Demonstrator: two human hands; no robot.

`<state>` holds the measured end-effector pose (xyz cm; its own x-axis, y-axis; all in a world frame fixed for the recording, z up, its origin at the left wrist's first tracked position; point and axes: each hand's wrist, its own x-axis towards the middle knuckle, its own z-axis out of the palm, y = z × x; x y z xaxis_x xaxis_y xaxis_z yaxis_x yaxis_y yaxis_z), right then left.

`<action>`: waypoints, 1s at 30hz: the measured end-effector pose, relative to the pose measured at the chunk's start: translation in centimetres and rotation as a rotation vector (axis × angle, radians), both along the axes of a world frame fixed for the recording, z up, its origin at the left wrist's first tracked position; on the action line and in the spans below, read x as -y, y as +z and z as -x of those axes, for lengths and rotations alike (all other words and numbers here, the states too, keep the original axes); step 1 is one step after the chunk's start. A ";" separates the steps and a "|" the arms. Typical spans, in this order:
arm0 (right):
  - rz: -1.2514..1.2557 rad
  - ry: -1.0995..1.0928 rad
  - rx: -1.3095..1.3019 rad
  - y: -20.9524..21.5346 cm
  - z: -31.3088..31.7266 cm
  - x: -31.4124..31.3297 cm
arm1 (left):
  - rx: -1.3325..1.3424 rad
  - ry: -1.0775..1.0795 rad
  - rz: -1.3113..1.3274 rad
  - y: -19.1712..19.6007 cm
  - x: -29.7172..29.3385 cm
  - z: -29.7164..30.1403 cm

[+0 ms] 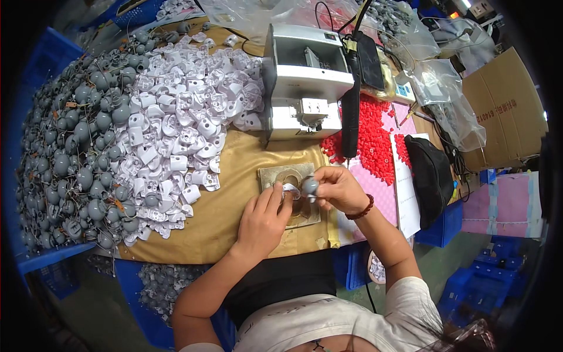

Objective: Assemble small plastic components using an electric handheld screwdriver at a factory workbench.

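View from above a person seated at a cluttered workbench covered in tan brown paper [234, 193]; both bare forearms reach up from the lower edge and meet over a small square worn metal plate [275, 175] set directly in front of the body, a close spot where both hands reach without stretching.

The left hand [264, 220] lies palm down on the plate, fingers curled loosely, fingertips pinching a small white moulded plastic shell [290, 189]; the resting palm appears to steady the piece against the plate. The right hand [337, 188], a dark red bead bracelet [360, 210] on its wrist, is closed in a narrow pinch round a small rounded grey plastic part [309, 185], holding it right against the white shell, touching or nearly so; the exact fit between them is too small to tell.

To the person's left, within arm's sweep, two large loose heaps spread over the bench: white plastic shells [187, 111] nearer the middle, grey rounded parts with thin wires [76, 146] beyond them toward the blue crate edge. Straight ahead stands a boxy silver-grey benchtop machine [305, 82]; beside it on the right lies a bed of small red plastic caps [372, 135], then a black pouch [431, 176], clear plastic bags [440, 88] and a brown cardboard box [507, 105].
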<state>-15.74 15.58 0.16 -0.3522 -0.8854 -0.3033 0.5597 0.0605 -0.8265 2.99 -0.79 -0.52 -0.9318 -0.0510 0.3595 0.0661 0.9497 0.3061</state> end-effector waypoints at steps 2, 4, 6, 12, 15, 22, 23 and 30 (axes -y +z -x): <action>-0.190 0.026 -0.501 0.1 -0.6 0.8 | -0.014 -0.010 0.003 0.1 0.2 0.1; -0.269 0.008 -0.810 0.5 -1.2 1.5 | -0.019 -0.017 -0.008 0.2 0.3 0.2; -0.221 -0.067 -1.005 0.1 -1.7 1.8 | -0.024 -0.020 -0.015 0.3 0.4 0.3; -0.217 -0.091 -1.388 -0.8 -2.2 2.4 | -0.050 0.031 -0.098 0.1 0.4 1.0; -0.290 -0.087 -1.355 -0.5 -2.4 2.4 | -0.025 0.124 -0.216 1.2 0.0 2.1; -0.073 -0.580 -1.675 0.6 2.9 2.6 | 0.031 0.176 -0.204 1.2 -0.4 3.1; -0.198 -0.753 -1.755 1.3 4.8 2.5 | 0.024 0.176 -0.208 1.2 -0.4 3.2; -0.376 -0.632 -1.058 1.0 8.8 1.9 | -0.006 0.167 -0.214 1.1 -0.4 3.0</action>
<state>-24.53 13.69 1.13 -0.8977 -0.3993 0.1861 -0.3372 0.3509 -0.8736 -0.05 -0.34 0.59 -0.9019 -0.2795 0.3293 -0.0841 0.8615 0.5008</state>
